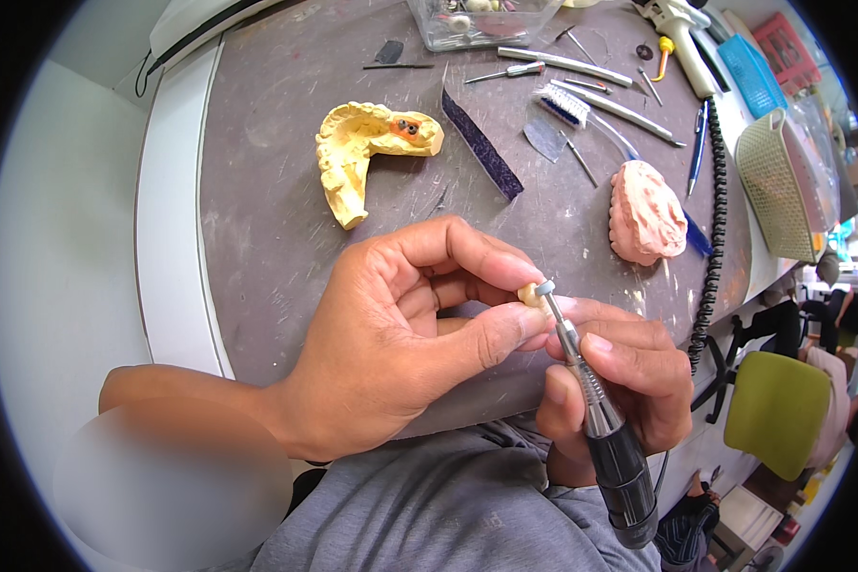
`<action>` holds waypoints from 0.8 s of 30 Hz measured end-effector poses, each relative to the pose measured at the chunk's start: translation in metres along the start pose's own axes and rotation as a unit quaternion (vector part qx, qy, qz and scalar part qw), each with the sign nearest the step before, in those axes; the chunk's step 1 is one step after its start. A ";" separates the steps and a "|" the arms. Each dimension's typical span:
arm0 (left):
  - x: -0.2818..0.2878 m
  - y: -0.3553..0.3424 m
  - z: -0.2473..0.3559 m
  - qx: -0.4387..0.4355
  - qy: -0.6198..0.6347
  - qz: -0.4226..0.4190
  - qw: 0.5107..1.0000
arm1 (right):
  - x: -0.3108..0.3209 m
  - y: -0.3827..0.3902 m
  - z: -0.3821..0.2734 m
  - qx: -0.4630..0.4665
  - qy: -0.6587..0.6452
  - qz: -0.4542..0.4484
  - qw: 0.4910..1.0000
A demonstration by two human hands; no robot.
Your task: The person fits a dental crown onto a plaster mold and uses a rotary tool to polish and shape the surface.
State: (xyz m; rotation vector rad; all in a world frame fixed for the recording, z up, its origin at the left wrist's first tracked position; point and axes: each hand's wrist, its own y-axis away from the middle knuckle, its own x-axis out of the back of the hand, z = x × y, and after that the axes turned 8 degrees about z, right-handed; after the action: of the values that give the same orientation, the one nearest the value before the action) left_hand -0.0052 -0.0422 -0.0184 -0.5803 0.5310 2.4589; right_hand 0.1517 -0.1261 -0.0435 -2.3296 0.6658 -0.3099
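Observation:
Between the thumb and forefinger of my left hand [405,334] is pinched a small tooth-coloured dental crown [530,296]. My right hand [629,377] is closed round a dental handpiece [604,419] with a black body and a silver nose. The handpiece's small grey-blue wheel tip [544,287] sits right at the crown; whether it touches cannot be made out. Beyond my left hand lies a yellow plaster jaw model [348,157] with an orange patch holding two dark holes. A pink dental cast [646,214] lies to the right, beyond my right hand.
A dark abrasive strip [481,143], a brush [564,105], metal tools [620,110] and a blue pen [698,148] lie on the far side of the brown table [267,191]. A clear box [481,24] stands at the back. A coiled black cord [715,219] runs down the right edge.

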 end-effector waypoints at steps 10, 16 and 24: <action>0.000 -0.001 0.000 0.003 0.012 0.003 1.000 | -0.001 -0.002 0.001 -0.007 -0.006 0.001 1.000; -0.002 0.000 0.000 0.004 0.012 0.005 1.000 | 0.001 -0.001 -0.001 -0.006 -0.005 -0.001 1.000; 0.000 -0.001 0.006 0.047 0.014 0.002 0.999 | 0.005 -0.001 -0.003 -0.017 0.005 -0.003 1.000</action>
State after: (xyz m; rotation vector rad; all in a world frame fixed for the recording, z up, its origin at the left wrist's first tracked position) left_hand -0.0063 -0.0390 -0.0132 -0.5761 0.6547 2.4176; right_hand 0.1547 -0.1298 -0.0401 -2.3653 0.6738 -0.3150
